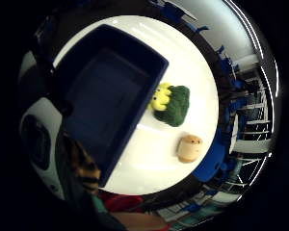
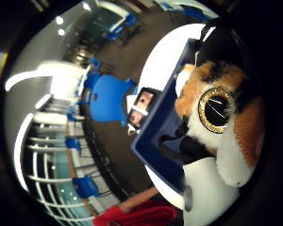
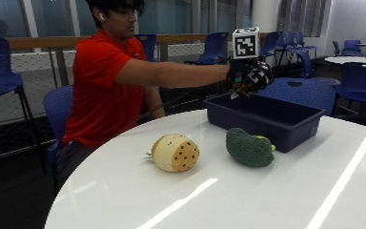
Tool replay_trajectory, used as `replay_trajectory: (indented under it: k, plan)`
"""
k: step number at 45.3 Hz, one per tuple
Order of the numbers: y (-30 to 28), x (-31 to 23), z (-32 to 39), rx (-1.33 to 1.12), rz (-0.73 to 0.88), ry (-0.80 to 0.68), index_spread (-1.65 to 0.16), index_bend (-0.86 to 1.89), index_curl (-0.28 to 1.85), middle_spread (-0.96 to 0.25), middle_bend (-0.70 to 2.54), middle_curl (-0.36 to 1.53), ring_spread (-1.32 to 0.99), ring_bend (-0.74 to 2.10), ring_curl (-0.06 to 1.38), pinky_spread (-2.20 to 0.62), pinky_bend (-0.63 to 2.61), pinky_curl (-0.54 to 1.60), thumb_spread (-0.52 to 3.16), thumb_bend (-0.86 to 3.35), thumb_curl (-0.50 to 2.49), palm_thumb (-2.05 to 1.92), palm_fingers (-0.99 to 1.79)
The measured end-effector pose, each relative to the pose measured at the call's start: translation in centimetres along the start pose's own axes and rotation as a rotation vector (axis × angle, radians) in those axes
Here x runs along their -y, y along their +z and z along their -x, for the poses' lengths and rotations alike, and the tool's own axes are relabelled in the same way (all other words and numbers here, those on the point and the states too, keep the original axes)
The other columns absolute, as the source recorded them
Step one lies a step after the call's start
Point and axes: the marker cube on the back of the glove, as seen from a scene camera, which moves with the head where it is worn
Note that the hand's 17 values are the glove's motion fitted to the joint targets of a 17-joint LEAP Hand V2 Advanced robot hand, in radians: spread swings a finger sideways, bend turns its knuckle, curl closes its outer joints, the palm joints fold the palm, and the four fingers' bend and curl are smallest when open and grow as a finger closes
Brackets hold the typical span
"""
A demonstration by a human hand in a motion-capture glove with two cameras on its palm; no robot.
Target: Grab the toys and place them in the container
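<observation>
White table (image 3: 246,200): right hand (image 3: 249,76) gripped cat toy (image 2: 217,108) over bin (image 3: 265,117); next: release, then 2 toys left.

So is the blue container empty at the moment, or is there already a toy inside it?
Empty: the little finger side palm view shows the blue container with a bare floor. The right hand holds the calico plush toy above it.

White round table (image 3: 246,200) carries blue container (image 3: 265,117), green toy (image 3: 249,148), tan toy (image 3: 175,152)
</observation>
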Motion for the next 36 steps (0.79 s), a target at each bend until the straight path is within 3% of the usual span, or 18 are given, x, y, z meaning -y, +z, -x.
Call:
replay_trajectory:
  k: [3,5,8,10,12,15,20,28,36]
  plan:
    - [1.0,-0.1,0.1,-0.053,0.032,-0.013,-0.42,0.24,0.42,-0.41,0.64,0.54,-0.49,1.04,0.51,-0.47,1.04,0.47,0.5,0.09,0.85,0.65,0.98]
    - [1.0,-0.2,1.2,0.06,0.065,0.028,-0.42,0.25,0.44,-0.42,0.64,0.55,-0.49,1.04,0.52,-0.47,1.05,0.48,0.5,0.09,0.87,0.66,1.01]
    - [0.9,-0.6,2.0,0.179,0.121,0.06,-0.41,0.1,0.41,-0.37,0.4,0.48,-0.44,0.96,0.51,-0.45,1.12,0.5,0.74,-0.09,0.79,0.36,0.45]
    - [1.2,-1.2,1.2,0.124,0.146,0.049,-0.39,0.15,0.44,-0.3,0.32,0.48,-0.39,0.82,0.5,-0.38,1.09,0.52,0.83,-0.12,0.73,0.23,-0.01]
    - [1.5,-2.2,-0.1,0.048,0.16,0.017,-0.37,0.13,0.43,-0.24,0.29,0.46,-0.31,0.68,0.47,-0.28,1.07,0.52,0.89,-0.14,0.67,0.1,-0.24]
    - [1.7,-4.1,-2.8,-0.019,0.153,-0.011,-0.36,0.15,0.39,-0.19,0.26,0.43,-0.23,0.48,0.37,-0.19,0.98,0.45,0.94,-0.12,0.61,-0.03,-0.27]
    - [1.7,-7.3,-7.1,0.044,0.104,0.171,-0.34,0.14,0.36,-0.13,0.19,0.4,-0.14,0.32,0.29,-0.09,0.86,0.38,0.98,-0.11,0.52,-0.12,-0.26]
    - [3.3,-13.6,-15.3,0.139,0.156,0.363,-0.33,0.12,0.33,-0.08,0.15,0.37,-0.07,0.23,0.26,0.0,0.78,0.34,1.01,-0.11,0.41,-0.13,-0.21]
    - [5.8,-19.5,-21.6,0.07,0.204,0.496,-0.32,0.13,0.31,-0.06,0.13,0.34,-0.03,0.19,0.26,0.04,0.73,0.32,1.03,-0.1,0.33,-0.13,-0.19]
